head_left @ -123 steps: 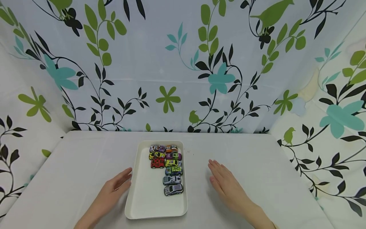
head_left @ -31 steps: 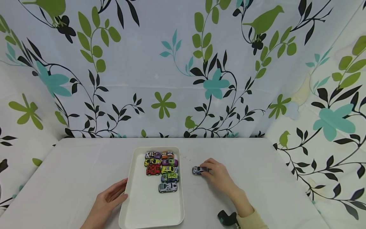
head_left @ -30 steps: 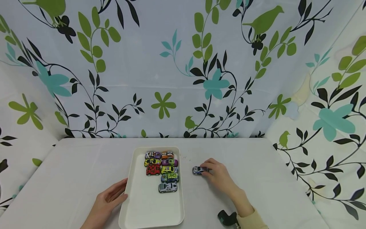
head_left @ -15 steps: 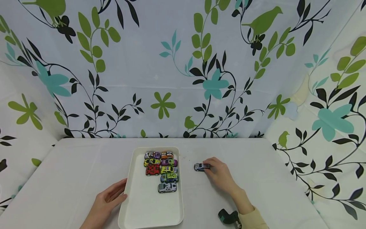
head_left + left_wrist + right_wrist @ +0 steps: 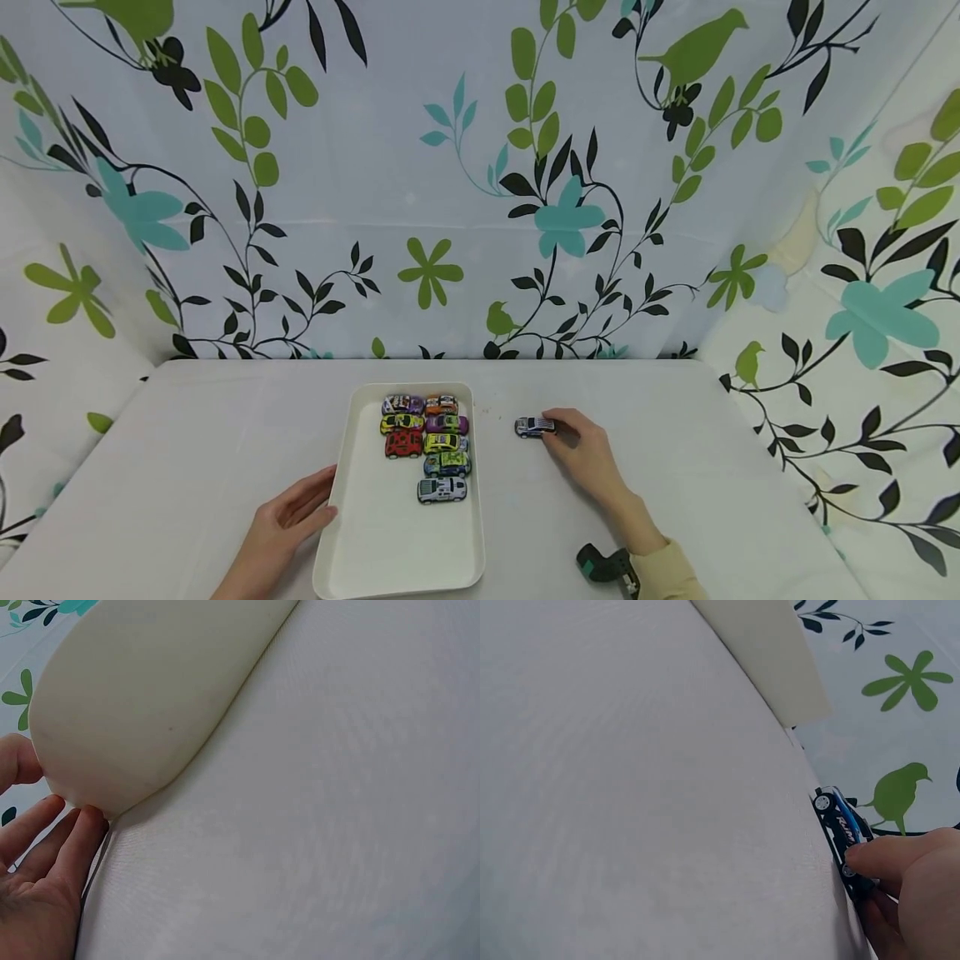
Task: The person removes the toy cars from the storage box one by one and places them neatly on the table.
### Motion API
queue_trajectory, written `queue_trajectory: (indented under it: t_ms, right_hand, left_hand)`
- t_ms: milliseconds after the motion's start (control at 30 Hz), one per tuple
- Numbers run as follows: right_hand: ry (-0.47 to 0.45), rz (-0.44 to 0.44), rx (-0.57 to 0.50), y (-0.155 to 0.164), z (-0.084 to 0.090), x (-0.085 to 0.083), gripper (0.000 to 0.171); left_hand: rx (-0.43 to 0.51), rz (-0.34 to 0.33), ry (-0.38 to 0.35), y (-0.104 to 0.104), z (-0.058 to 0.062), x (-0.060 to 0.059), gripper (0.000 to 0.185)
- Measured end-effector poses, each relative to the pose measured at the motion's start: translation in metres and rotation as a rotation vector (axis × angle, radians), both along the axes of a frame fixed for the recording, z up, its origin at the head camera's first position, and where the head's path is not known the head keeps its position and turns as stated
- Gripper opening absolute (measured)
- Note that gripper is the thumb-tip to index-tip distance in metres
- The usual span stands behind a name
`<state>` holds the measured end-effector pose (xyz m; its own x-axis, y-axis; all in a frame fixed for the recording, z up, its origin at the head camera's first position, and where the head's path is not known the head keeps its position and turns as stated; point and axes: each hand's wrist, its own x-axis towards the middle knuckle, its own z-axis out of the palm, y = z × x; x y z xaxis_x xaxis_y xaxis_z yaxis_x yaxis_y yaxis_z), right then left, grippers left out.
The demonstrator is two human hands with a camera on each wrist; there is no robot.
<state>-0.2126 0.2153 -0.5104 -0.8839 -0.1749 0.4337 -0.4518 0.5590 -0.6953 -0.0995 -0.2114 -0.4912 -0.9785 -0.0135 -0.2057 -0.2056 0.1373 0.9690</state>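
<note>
A white tray [image 5: 375, 533] lies on the table with several small toy cars [image 5: 427, 437] lined up in its far half. My left hand [image 5: 288, 521] rests against the tray's left edge with fingers straight; in the left wrist view the fingertips [image 5: 82, 817] touch the tray's rim [image 5: 112, 750]. My right hand [image 5: 581, 446] is on the table to the right of the tray and pinches a small silver and blue toy car [image 5: 534, 427], which stands on the table. In the right wrist view my thumb lies on the car [image 5: 841, 825].
The table [image 5: 712, 467] is covered with a white cloth and walled by floral curtains at the back and both sides. A dark wrist device [image 5: 603, 567] sits on my right forearm. The tray's near half is bare.
My right hand has slid the silver and blue car away from me, toward the back of the table. The left hand and the tray have kept their places.
</note>
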Motion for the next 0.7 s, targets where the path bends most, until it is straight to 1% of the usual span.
queue_trajectory:
  t_ms: [200, 367, 467, 700]
  right_hand:
    - [0.001, -0.005, -0.008, 0.0021, -0.0022, -0.0043, 0.033]
    - [-0.036, -0.049, -0.015, 0.003, -0.0026, -0.0056, 0.034]
    - [-0.056, -0.068, -0.025, 0.0038, -0.0038, -0.0046, 0.036]
    - [-0.086, -0.066, -0.054, 0.0014, -0.0018, -0.0041, 0.038]
  left_hand:
    - [0.007, -0.004, 0.026, 0.0014, -0.0022, 0.0017, 0.062]
    - [0.01, -0.018, 0.053, 0.0027, -0.0013, 0.0013, 0.06]
    - [0.01, -0.015, 0.05, 0.0031, -0.0008, 0.0019, 0.061]
    - [0.008, -0.005, 0.021, 0.0015, 0.0014, 0.0027, 0.062]
